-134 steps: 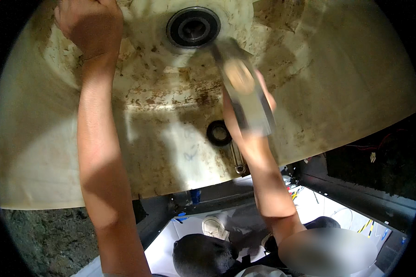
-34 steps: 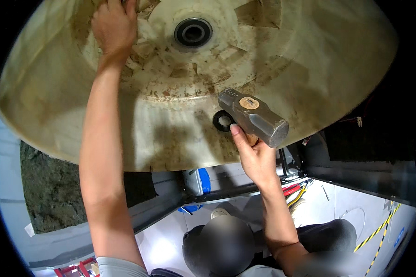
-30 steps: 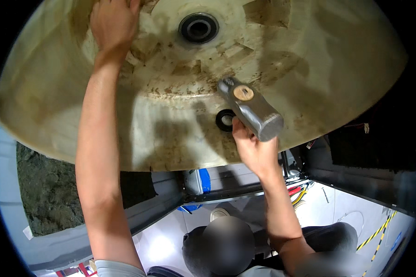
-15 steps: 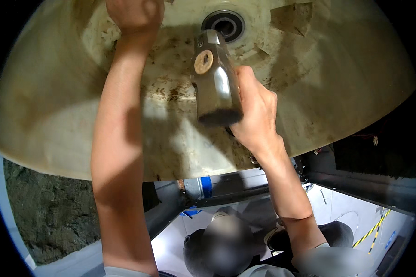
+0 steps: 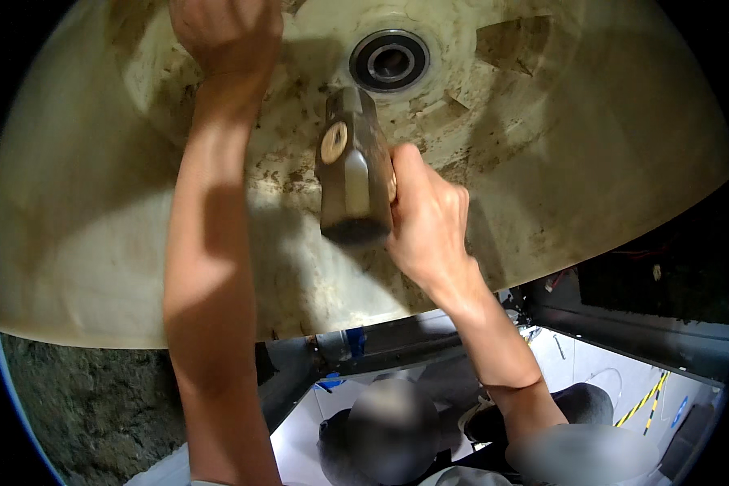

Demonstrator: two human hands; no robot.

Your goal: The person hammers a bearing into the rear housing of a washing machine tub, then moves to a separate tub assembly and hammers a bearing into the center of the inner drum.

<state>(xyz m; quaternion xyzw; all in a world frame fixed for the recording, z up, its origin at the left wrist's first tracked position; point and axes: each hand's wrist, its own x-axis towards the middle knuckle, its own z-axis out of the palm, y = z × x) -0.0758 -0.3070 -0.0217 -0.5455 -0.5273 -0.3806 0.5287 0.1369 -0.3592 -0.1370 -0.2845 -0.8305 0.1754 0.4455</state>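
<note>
My right hand (image 5: 431, 227) is wrapped round the handle of a hammer (image 5: 355, 174) with a heavy steel head. The wooden handle end shows in the head's eye, and most of the handle is hidden. Just beyond the head, a dark-ringed bearing (image 5: 370, 65) sits in the middle of a large, pale, stained round shell (image 5: 97, 243). A gap seems to lie between hammer and bearing. Far left, my left hand (image 5: 228, 32) is over the shell, cut off by the top edge. Its fingers are out of sight, so what it holds or touches cannot be made out.
Dark rough material (image 5: 81, 405) lies below the shell at the left. A dark metal frame (image 5: 624, 324) runs under it at the right. Yellow-and-black striped tape (image 5: 644, 401) marks the pale floor at lower right. My forearms cross the shell's near rim.
The hammer and my right hand have shifted a little left and down in the picture, away from the bearing. The bearing and shell also appear lower as the view moves.
</note>
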